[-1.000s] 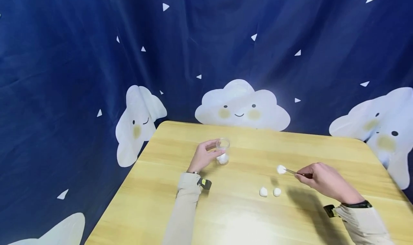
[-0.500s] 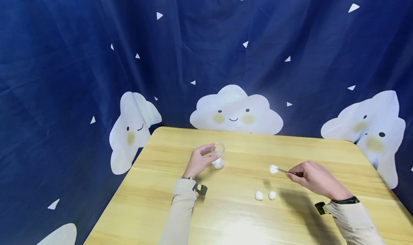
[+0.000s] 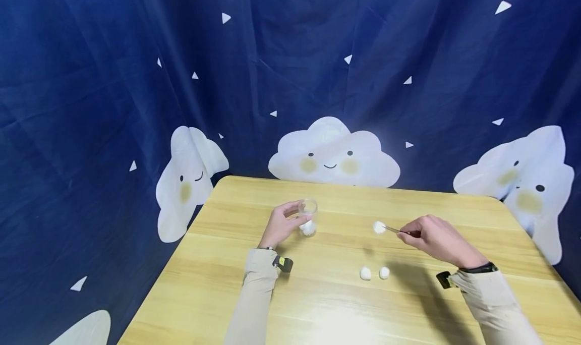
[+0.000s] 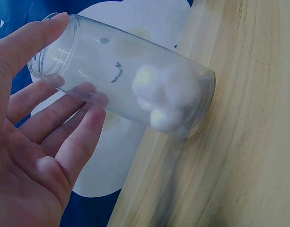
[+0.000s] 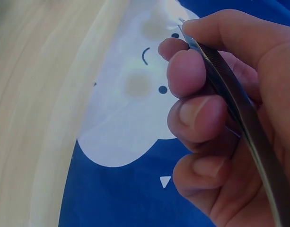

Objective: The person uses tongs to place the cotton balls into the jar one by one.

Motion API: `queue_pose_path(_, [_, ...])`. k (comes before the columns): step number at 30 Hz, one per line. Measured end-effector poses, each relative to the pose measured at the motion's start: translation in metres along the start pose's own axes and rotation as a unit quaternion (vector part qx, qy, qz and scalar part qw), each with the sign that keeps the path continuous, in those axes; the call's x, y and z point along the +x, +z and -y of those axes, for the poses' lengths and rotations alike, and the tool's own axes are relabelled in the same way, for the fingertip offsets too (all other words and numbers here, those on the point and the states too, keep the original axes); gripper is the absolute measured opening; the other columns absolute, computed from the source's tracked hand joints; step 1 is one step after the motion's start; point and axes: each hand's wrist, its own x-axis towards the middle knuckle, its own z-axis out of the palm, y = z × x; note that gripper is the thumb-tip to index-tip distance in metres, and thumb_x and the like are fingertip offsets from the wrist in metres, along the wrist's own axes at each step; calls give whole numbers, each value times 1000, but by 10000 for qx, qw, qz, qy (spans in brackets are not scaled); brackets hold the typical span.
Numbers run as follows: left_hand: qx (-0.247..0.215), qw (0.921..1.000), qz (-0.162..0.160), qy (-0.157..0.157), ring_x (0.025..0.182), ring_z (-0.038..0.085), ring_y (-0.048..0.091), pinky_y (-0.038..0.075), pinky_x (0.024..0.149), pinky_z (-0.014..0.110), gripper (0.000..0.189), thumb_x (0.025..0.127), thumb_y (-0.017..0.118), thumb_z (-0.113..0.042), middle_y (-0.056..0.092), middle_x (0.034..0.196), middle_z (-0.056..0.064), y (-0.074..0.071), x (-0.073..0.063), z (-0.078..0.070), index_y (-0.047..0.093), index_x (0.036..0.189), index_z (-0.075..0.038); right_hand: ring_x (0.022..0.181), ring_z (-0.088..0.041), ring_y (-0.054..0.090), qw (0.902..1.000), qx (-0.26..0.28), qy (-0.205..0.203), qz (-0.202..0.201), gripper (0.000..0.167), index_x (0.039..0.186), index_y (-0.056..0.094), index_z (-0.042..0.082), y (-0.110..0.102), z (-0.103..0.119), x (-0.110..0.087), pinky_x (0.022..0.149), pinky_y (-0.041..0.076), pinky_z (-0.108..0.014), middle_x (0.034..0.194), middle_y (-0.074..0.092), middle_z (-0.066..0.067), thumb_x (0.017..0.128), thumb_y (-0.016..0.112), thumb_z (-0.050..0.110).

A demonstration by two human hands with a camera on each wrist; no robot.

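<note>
My left hand (image 3: 280, 226) holds a clear glass jar (image 4: 116, 71) near its open mouth, thumb on one side and fingers on the other. The jar stands upright on the table, with several white cotton balls (image 4: 168, 92) at its bottom. To the right, my right hand (image 3: 438, 239) grips dark-handled tweezers (image 5: 239, 104) between thumb and fingers. Their tips pinch a cotton ball (image 3: 379, 227) in the air above the table. Two more cotton balls, a left one (image 3: 365, 273) and a right one (image 3: 384, 273), lie side by side on the tabletop, nearer to me.
The light wooden table (image 3: 218, 294) has rounded far corners. Behind it and along the left hangs a dark blue curtain (image 3: 254, 72) with white clouds and small triangles. Bright glare lies on the table's near middle.
My right hand has carried the tweezers and cotton ball left, toward the jar, and slightly farther from me. My left hand still holds the jar in place. The head view has shifted a little.
</note>
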Motion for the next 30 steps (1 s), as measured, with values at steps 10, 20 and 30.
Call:
queue_pose_path(10, [20, 10000, 69, 43, 130, 31, 65, 53, 112, 48, 54, 87, 85, -32, 72, 134, 8, -1, 5, 5, 67, 136, -17, 61, 5, 44, 9999, -11, -132, -73, 14, 88, 81, 31, -2, 4, 15, 54, 35, -18, 71, 63, 21, 93, 75, 19])
queue_pose_path(20, [-19, 10000, 10, -15, 130, 34, 65, 50, 114, 53, 53, 87, 85, -29, 72, 134, 9, 0, 2, 3, 68, 136, -16, 57, 2, 41, 10000, 44, -65, 52, 13, 87, 81, 30, -1, 9, 34, 49, 30, -19, 69, 63, 19, 94, 75, 20])
queue_pose_path(30, [9, 10000, 43, 23, 130, 32, 65, 50, 115, 50, 53, 87, 85, -30, 72, 134, 7, 0, 3, 5, 68, 135, -17, 57, 0, 40, 9996, 203, -171, -34, 14, 86, 82, 27, -1, 15, 55, 48, 29, -19, 71, 65, 16, 95, 73, 22])
